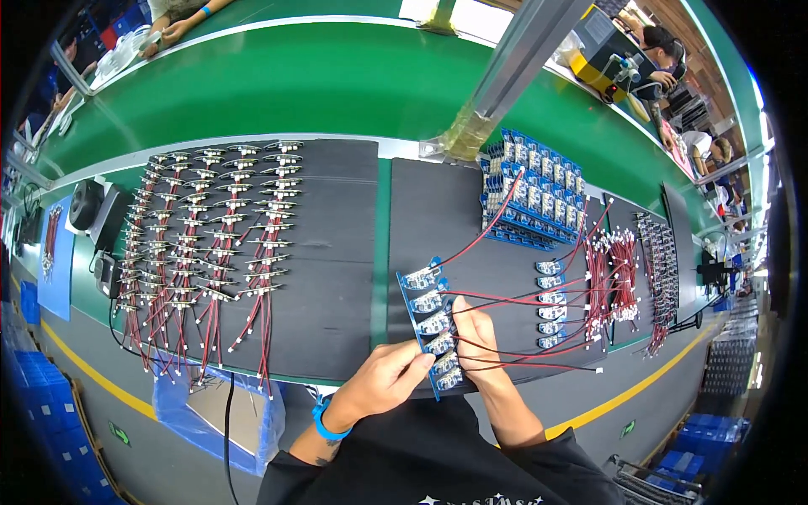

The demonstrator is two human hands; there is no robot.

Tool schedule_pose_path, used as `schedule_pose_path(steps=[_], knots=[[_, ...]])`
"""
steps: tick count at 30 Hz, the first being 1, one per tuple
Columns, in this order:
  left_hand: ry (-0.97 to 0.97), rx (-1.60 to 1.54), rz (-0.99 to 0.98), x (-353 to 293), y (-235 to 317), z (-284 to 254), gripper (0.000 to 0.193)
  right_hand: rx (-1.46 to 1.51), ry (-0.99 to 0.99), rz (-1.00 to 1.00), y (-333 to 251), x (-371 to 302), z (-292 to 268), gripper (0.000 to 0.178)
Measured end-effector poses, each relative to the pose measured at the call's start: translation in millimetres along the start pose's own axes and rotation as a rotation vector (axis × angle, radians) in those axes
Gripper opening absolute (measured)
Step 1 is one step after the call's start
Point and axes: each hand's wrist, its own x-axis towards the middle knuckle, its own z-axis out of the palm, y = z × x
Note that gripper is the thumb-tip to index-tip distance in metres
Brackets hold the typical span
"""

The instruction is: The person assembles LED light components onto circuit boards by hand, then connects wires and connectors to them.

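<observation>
A blue circuit board panel is held up in front of me, with several small white-and-silver boards in a row. My left hand, with a blue wristband, pinches its lower left edge between thumb and fingers. Along the panel's right side, my right hand is closed at the edge, its fingertips partly hidden. Red-and-black wires run from the panel off to the right, and one red wire rises to the upper right. Just right of my right hand, another row of small boards lies on the black mat.
Stacked blue board panels stand at the back right. Wire bundles with white plugs lie farther right. Rows of wired small boards cover the left mat. A metal post rises behind the mats; people work across the green bench.
</observation>
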Motion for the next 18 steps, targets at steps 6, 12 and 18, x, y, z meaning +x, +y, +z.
schedule_pose_path(steps=[6,12,18], knots=[[0.032,0.172,0.099,2.4,4.4,-2.8,0.016,-0.035,-0.012,-0.137,0.3,-3.7,2.9,0.029],[-0.009,0.006,0.176,-3.7,-7.8,1.8,0.018,0.072,-0.013,-0.046,15.8,-8.1,-3.8,0.027],[0.025,-0.037,0.264,-1.7,-10.9,7.3,0.021,0.007,0.106,-0.100,6.3,-13.3,4.0,0.024]])
